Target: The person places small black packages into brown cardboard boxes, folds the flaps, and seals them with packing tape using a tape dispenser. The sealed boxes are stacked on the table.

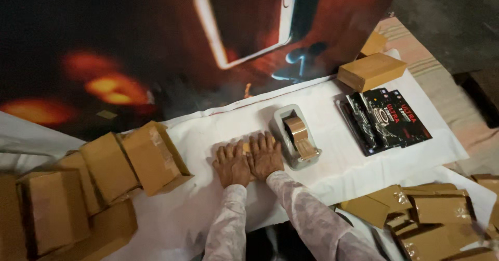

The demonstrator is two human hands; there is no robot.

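My left hand and my right hand lie flat, side by side, pressing down on a small brown paper-wrapped packet on the white sheet. The hands cover nearly all of the packet; only a sliver shows between them. Just right of my right hand stands a grey tape dispenser loaded with brown tape, a strip hanging at its front.
A row of brown wrapped boxes leans at the left. More wrapped packets pile up at the lower right. Black printed flat packs lie to the right, with a brown box behind them. A dark printed banner lies beyond.
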